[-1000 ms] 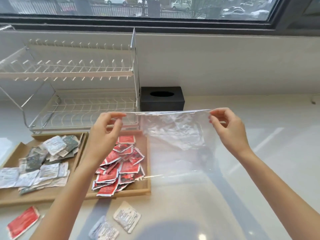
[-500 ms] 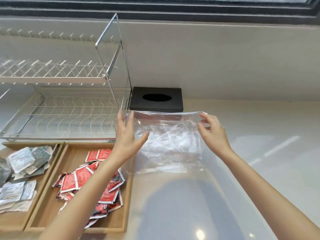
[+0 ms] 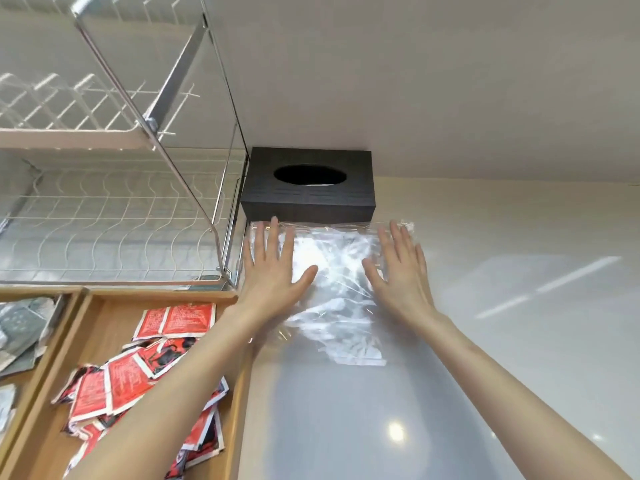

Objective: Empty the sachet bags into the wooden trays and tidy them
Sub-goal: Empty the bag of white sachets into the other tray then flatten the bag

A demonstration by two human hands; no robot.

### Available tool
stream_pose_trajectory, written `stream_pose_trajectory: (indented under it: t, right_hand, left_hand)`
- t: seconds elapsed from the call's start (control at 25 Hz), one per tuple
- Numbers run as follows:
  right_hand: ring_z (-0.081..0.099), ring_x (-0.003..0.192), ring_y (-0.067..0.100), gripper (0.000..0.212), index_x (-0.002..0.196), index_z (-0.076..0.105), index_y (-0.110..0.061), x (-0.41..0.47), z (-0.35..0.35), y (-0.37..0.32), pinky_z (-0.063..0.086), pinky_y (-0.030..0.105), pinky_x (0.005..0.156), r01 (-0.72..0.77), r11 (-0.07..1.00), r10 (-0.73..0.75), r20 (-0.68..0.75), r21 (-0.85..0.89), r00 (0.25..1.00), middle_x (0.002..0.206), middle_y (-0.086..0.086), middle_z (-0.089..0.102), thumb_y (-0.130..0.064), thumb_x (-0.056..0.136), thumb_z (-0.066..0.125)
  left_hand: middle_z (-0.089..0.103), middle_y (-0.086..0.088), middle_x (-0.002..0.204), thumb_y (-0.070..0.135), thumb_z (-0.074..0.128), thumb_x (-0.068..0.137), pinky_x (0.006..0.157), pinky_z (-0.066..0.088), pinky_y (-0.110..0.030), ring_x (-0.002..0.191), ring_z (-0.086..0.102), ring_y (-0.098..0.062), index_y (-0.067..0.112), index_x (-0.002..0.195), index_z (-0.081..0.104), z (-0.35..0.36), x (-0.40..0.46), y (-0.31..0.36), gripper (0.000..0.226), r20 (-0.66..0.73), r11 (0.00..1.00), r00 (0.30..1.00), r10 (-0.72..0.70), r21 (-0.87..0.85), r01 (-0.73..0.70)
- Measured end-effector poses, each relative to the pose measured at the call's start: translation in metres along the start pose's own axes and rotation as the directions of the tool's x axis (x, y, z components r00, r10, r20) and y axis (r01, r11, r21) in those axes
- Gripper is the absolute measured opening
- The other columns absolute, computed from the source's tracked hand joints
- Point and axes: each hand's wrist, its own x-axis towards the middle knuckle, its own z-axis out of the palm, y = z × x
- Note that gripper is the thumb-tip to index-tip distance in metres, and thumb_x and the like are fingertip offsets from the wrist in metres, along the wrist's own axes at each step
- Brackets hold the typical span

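The clear plastic bag (image 3: 332,289), held up by its top corners half a second ago, now lies flat on the white countertop (image 3: 502,341). The left hand (image 3: 273,271) and right hand (image 3: 401,271) press down on it with straight, spread fingers, gripping nothing. The bag looks crinkled and empty, its top edge just in front of a black tissue box (image 3: 308,188). To the left, red sachets (image 3: 138,368) lie heaped in a wooden tray (image 3: 100,306); grey-white sachets (image 3: 20,327) fill a second tray (image 3: 52,337) beside it. A wire dish rack (image 3: 114,216) stands behind the trays.
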Motion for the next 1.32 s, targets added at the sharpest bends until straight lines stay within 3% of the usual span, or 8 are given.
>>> stream_pose_trajectory:
  t: [0.36,0.76,0.96,1.12,1.32]
  right_hand:
    - [-0.005,0.144,0.018,0.078,0.145,0.005,-0.017,0.004,0.023,0.004,-0.008,0.035,0.115,-0.017,0.974,0.018,0.002,-0.226,1.000,0.157,0.004,0.002,-0.055,0.078,-0.001]
    - [-0.006,0.144,0.018,0.063,0.145,0.005,-0.016,0.003,0.021,0.004,-0.009,0.037,0.115,-0.021,0.960,0.044,0.073,-0.281,0.996,0.157,0.003,0.001,-0.046,0.090,0.013]
    - [-0.003,0.145,0.016,0.059,0.144,0.015,-0.015,0.000,0.008,-0.001,-0.007,0.037,0.116,-0.034,0.985,0.048,0.078,-0.171,0.996,0.157,0.003,0.007,-0.037,0.093,0.034]
    - [0.001,0.145,0.015,0.055,0.143,0.020,-0.015,-0.007,-0.010,-0.017,-0.006,0.036,0.116,0.011,0.996,-0.009,0.022,-0.086,1.000,0.156,0.003,0.013,-0.028,0.092,0.040]
    - [0.001,0.144,0.014,0.059,0.144,0.018,-0.018,-0.038,-0.028,-0.053,-0.007,0.035,0.115,0.097,0.992,-0.098,-0.005,-0.081,0.995,0.156,0.001,0.012,-0.032,0.091,0.043]
  left_hand:
    - [-0.016,-0.004,0.155,0.057,0.020,0.088,0.112,-0.015,-0.043,0.141,-0.020,-0.022,0.022,0.143,-0.011,0.010,0.010,-0.003,0.072,0.066,1.000,0.998,0.013,0.010,-0.014]
    - [-0.015,-0.003,0.155,0.055,0.021,0.089,0.112,-0.016,-0.043,0.141,-0.021,-0.022,0.022,0.143,-0.009,0.011,0.011,-0.001,0.071,0.109,0.996,0.994,0.024,0.077,-0.033]
    - [0.004,-0.005,0.156,0.054,0.035,0.086,0.113,-0.011,-0.047,0.143,-0.004,-0.025,0.023,0.144,0.010,-0.002,0.010,0.000,0.071,0.014,0.996,0.999,0.047,0.070,-0.048]
    - [0.004,-0.005,0.156,0.057,0.035,0.085,0.114,-0.007,-0.048,0.143,-0.003,-0.026,0.023,0.143,0.011,-0.019,0.000,0.003,0.072,-0.045,0.995,0.997,0.061,0.080,-0.057]
    - [0.010,-0.006,0.155,0.051,0.037,0.087,0.115,-0.004,-0.044,0.143,0.002,-0.024,0.021,0.142,0.019,-0.044,-0.039,0.001,0.065,-0.107,0.996,0.990,0.089,0.026,-0.087]
